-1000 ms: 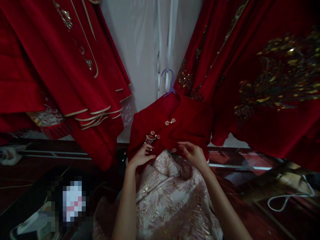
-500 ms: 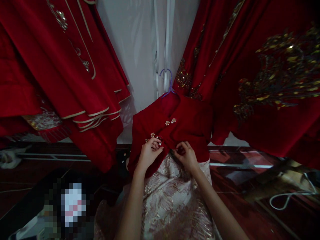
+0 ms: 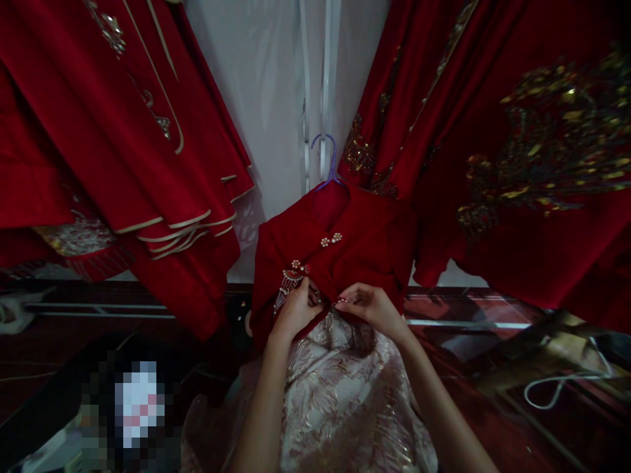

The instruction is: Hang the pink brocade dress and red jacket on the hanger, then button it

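Observation:
A red jacket (image 3: 379, 243) hangs from a purple hanger (image 3: 332, 172), over a pale, gold-patterned skirt (image 3: 340, 394). Pearly flower clasps (image 3: 331, 240) join its upper front. On its left side sits a beaded, tasselled ornament (image 3: 290, 279). My left hand (image 3: 298, 309) pinches the front edge of the jacket just below that ornament. Opposite it, my right hand (image 3: 369, 307) has thumb and forefinger pressed together on the other front edge, at the lower hem. The fingertips nearly meet, and any small fastener between them is too dark to make out.
Red garments with pale piping (image 3: 197, 164) hang on the left. More red garments with gold sequins (image 3: 557, 144) hang on the right. A metal rail (image 3: 468, 324) runs low behind. A white cord (image 3: 557, 391) loops at the lower right.
My right hand has turned flatter and moved slightly left, closer to my left hand. My left hand has shifted down a little, showing more of the tasselled ornament. The front edges are nearer together.

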`<state>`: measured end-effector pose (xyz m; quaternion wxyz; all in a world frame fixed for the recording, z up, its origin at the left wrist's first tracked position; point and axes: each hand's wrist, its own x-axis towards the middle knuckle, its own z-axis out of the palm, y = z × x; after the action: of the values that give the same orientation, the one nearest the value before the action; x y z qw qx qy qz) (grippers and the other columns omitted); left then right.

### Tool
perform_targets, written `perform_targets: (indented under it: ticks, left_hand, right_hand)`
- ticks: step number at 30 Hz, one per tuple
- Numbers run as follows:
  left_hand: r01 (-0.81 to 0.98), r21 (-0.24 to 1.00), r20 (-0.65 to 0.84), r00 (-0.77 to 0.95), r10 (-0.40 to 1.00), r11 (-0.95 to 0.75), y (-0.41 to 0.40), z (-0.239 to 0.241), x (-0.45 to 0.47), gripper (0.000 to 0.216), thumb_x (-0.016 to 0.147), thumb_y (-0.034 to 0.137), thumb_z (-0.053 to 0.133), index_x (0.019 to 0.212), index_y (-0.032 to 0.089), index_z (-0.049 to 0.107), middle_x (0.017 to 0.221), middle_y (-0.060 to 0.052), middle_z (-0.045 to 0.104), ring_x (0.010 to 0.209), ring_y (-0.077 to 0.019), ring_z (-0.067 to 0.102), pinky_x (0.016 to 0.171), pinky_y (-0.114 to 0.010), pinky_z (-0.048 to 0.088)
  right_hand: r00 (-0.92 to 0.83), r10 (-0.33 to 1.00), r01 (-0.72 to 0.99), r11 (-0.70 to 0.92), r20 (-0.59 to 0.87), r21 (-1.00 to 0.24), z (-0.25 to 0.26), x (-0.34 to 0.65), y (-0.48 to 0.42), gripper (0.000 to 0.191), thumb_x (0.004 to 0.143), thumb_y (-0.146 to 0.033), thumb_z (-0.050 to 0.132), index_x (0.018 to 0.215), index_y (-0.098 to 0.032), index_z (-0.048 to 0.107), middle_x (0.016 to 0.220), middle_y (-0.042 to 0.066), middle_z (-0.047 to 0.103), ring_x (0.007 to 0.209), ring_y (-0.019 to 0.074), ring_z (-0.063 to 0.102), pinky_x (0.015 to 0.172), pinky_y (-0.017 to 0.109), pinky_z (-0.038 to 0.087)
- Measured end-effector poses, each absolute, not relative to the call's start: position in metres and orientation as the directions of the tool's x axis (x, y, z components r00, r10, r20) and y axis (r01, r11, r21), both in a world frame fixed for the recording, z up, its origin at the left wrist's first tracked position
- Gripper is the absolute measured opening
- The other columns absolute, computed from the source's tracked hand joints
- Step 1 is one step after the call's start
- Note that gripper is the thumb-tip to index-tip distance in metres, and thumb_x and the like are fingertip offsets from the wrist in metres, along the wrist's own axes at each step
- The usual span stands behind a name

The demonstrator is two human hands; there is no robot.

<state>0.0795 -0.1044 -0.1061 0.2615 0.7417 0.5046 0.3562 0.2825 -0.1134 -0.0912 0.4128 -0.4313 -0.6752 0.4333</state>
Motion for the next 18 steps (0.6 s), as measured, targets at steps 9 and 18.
perform_targets:
  ticks: [9, 18]
  left_hand:
    - [0.591, 0.73, 0.252, 0.233, 0.939, -0.343, -0.101, -0.117, 0.078, 0.007, 0.073, 0.02, 0.059, 0.07, 0.016, 0.054, 0.069, -0.003, 0.064, 0.062, -0.0136, 0.059, 0.06, -0.024, 0.043]
    - [0.374, 0.912, 0.092, 0.208, 0.974, -0.166, -0.099, -0.114, 0.077, 0.014, 0.067, 0.024, 0.067, 0.073, 0.012, 0.062, 0.076, -0.009, 0.07, 0.071, -0.0173, 0.066, 0.068, -0.027, 0.051]
  right_hand:
    - [-0.158, 0.954, 0.308, 0.294, 0.257, -0.905, -0.109, 0.252, -0.116, 0.019, 0.078, -0.03, 0.061, 0.092, -0.02, 0.068, 0.086, 0.004, 0.071, 0.075, 0.0155, 0.067, 0.07, 0.026, 0.054]
    - [-0.142, 0.949, 0.296, 0.313, 0.283, -0.902, -0.119, 0.247, -0.115, 0.02, 0.08, -0.03, 0.059, 0.096, -0.021, 0.067, 0.086, 0.003, 0.07, 0.075, 0.0152, 0.067, 0.068, 0.026, 0.055]
